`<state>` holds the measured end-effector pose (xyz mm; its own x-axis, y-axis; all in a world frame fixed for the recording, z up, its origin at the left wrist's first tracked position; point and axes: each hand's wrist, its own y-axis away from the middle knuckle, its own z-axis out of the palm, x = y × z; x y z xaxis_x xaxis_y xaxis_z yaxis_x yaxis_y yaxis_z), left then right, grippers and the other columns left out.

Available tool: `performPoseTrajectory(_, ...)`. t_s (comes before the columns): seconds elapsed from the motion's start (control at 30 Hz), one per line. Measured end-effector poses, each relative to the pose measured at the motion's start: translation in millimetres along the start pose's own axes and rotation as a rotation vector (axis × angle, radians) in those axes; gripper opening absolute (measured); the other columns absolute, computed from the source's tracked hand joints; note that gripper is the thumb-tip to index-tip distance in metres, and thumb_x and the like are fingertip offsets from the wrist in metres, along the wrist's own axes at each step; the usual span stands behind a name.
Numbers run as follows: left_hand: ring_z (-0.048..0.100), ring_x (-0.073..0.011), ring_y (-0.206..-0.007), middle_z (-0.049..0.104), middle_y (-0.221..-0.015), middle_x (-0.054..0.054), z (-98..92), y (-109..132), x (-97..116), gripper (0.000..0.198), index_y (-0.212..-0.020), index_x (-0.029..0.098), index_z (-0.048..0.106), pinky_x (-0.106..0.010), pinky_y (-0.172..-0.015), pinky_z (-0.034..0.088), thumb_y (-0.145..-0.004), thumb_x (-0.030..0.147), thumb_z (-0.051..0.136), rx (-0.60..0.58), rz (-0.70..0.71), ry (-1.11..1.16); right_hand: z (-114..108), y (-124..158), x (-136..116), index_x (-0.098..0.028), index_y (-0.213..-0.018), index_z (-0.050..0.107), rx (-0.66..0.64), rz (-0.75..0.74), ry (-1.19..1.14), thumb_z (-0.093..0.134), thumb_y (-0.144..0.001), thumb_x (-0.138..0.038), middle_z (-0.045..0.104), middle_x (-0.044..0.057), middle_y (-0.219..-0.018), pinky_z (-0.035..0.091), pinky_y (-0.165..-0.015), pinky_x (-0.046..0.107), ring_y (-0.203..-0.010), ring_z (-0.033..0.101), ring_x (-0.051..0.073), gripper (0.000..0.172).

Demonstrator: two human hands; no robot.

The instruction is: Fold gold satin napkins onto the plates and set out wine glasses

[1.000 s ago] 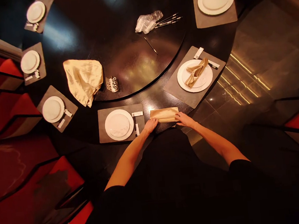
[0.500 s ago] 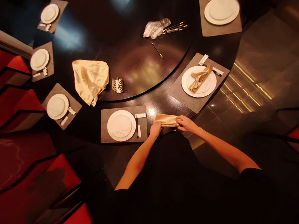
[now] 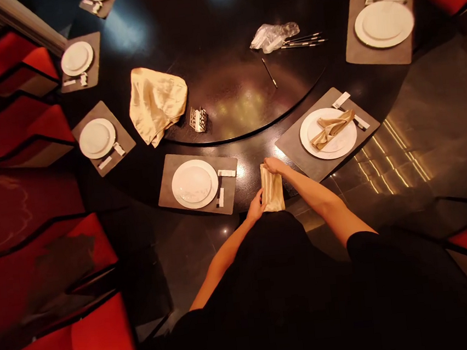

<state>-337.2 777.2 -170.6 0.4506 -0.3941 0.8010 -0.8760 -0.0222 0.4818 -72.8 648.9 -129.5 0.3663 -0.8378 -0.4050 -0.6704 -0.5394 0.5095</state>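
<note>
Hands [image 3: 274, 165] holding gold cloth [image 3: 273, 191], dark table [image 3: 251, 152]

- Folded napkin [image 3: 273, 192]: smooth cloth, satin sheen.
- Heaped cloth [image 3: 158, 102]: wrinkled, shiny fabric.
- Bench [image 3: 251, 151]: glossy, reflective.
- Placemat [image 3: 290, 143]: matt.
- Plate [image 3: 192, 185]: smooth, glossy.
- Bag [image 3: 273, 36]: crinkled clear plastic.
- Floor [image 3: 381, 122]: polished.

Red chairs [image 3: 102, 337] around a glossy dark table [image 3: 199, 40], yellow light streaks [image 3: 406, 149] across dark tiled floor [image 3: 445, 105].

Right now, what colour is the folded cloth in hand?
The folded cloth is shiny gold, seen best in the head view.
</note>
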Motion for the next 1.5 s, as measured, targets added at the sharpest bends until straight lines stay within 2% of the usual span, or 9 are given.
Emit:
performPoseTrajectory(0.2,0.067,-0.0221,-0.095,0.069,-0.12,-0.011,-3.4,-7,1,0.086,-0.171,0.023,0.042,-0.04,-0.1,0.058,-0.089,0.014,0.067,-0.002,0.064,-0.076,23,45,7,-0.015,-0.133,0.068,0.236,-0.218,-0.134,0.045,-0.116,-0.042,0.074,0.018,-0.129,0.053,-0.107,0.038,-0.118,0.069,0.028,0.039)
performPoseTrajectory(0.4,0.069,-0.0187,-0.087,0.07,-0.124,-0.011,-4.8,-34,15,0.106,-0.173,0.022,0.028,-0.038,-0.084,0.064,-0.079,0.014,0.075,0.015,-0.184,0.335,85,128,2,-0.022,-0.127,0.075,0.3,-0.403,-0.173,0.056,-0.112,-0.039,0.074,0.015,-0.121,0.055,-0.106,0.043,-0.117,0.067,0.031,0.03)
performPoseTrajectory(0.53,0.072,-0.0161,-0.089,0.067,-0.134,-0.012,-12.3,-38,20,0.105,-0.168,0.028,0.032,-0.036,-0.082,0.066,-0.075,0.014,0.078,-0.042,-0.254,0.593,123,145,-2,-0.026,-0.125,0.077,0.302,-0.458,-0.184,0.054,-0.112,-0.036,0.076,0.011,-0.118,0.058,-0.102,0.047,-0.11,0.068,0.028,0.028)
performPoseTrajectory(0.7,0.073,-0.0141,-0.09,0.07,-0.128,-0.009,-25.1,-32,24,0.096,-0.162,0.031,0.037,-0.033,-0.085,0.065,-0.076,0.016,0.077,-0.105,-0.28,0.677,128,147,-2,-0.025,-0.123,0.077,0.39,-0.485,-0.259,0.051,-0.113,-0.04,0.076,0.011,-0.115,0.056,-0.109,0.05,-0.114,0.067,0.028,0.031)
performPoseTrajectory(0.93,0.076,-0.017,-0.088,0.072,-0.118,-0.007,-30.8,-34,35,0.078,-0.163,0.032,0.037,-0.038,-0.087,0.066,-0.091,0.035,0.064,-0.175,-0.36,0.627,123,156,-2,-0.022,-0.12,0.076,0.344,-0.49,-0.27,0.052,-0.111,-0.038,0.071,0.014,-0.117,0.055,-0.108,0.051,-0.116,0.064,0.03,0.03)
performPoseTrajectory(1.03,0.075,-0.0184,-0.084,0.072,-0.116,-0.009,-26.4,-36,34,0.073,-0.162,0.029,0.039,-0.037,-0.08,0.066,-0.093,0.037,0.062,-0.11,-0.358,0.496,127,155,-1,-0.022,-0.131,0.072,0.286,-0.538,-0.264,0.058,-0.107,-0.033,0.071,0.014,-0.125,0.055,-0.111,0.05,-0.122,0.065,0.03,0.03)
performPoseTrajectory(1.2,0.074,-0.0221,-0.097,0.073,-0.115,-0.01,-23.1,-41,25,0.073,-0.161,0.019,0.044,-0.039,-0.092,0.063,-0.09,0.019,0.063,0.028,-0.249,0.11,138,145,10,-0.018,-0.153,0.057,0.336,-0.384,-0.139,0.086,-0.083,-0.036,0.055,0.023,-0.158,0.043,-0.124,0.061,-0.149,0.05,0.041,0.077)
performPoseTrajectory(1.4,0.074,-0.0285,-0.106,0.076,-0.119,-0.016,-24.4,-36,26,0.068,-0.16,0.017,0.044,-0.046,-0.103,0.058,-0.094,0.01,0.057,0.083,-0.063,-0.248,149,139,29,-0.022,-0.125,0.071,0.311,-0.408,-0.055,0.076,-0.082,-0.014,0.071,0.016,-0.137,0.038,-0.129,0.061,-0.141,0.059,0.035,0.045)
performPoseTrajectory(1.5,0.069,-0.0326,-0.117,0.067,-0.139,-0.023,-22.0,-30,36,0.069,-0.162,0.016,0.043,-0.049,-0.103,0.057,-0.095,0.012,0.058,0.13,-0.011,-0.461,150,140,35,-0.021,-0.116,0.074,0.329,-0.401,-0.125,0.069,-0.086,-0.014,0.076,0.013,-0.121,0.039,-0.128,0.058,-0.126,0.066,0.031,0.032)
